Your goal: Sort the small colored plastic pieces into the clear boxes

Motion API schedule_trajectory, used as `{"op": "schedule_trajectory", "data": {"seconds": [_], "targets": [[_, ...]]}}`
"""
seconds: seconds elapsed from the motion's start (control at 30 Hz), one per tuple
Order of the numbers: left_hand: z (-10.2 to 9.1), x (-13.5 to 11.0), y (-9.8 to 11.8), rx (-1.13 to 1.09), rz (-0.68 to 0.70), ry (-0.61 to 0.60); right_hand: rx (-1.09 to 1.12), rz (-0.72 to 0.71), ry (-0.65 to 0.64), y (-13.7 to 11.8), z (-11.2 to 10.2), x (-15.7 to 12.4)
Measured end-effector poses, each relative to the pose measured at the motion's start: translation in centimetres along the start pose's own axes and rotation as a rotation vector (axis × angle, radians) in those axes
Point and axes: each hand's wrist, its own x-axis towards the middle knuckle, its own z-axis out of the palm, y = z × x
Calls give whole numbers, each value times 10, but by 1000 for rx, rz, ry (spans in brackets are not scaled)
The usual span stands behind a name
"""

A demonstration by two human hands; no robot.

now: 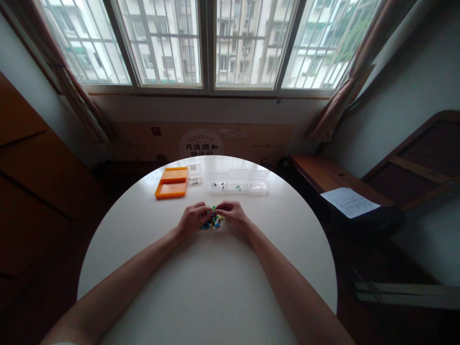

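Right at the centre of my view, a small pile of coloured pieces [212, 225] sits on the white table [215, 292], between the two hands. A green piece [213, 208] shows where the fingertips meet. The left hand [194, 219] and the right hand [232, 212] both have curled fingers at it, but I cannot tell whether either one really grips it. I take the step in hand to be fingertip work on single pieces; the next move seems to call for a fine pinch that leaves the neighbours unscattered. Just beyond, I see clear boxes [258, 189] with lids raised, some holding tiny bits, an open orange case [171, 189] and a small clear box [194, 181] beside it. Nothing blocks the hands, though their own fingers hide part of the pile from me.
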Motion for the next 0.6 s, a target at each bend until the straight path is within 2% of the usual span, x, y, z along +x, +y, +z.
{"op": "schedule_trajectory", "data": {"seconds": [0.6], "targets": [[1,-1,-2,6,-9,-12,14,11,3,2,0,0]]}}
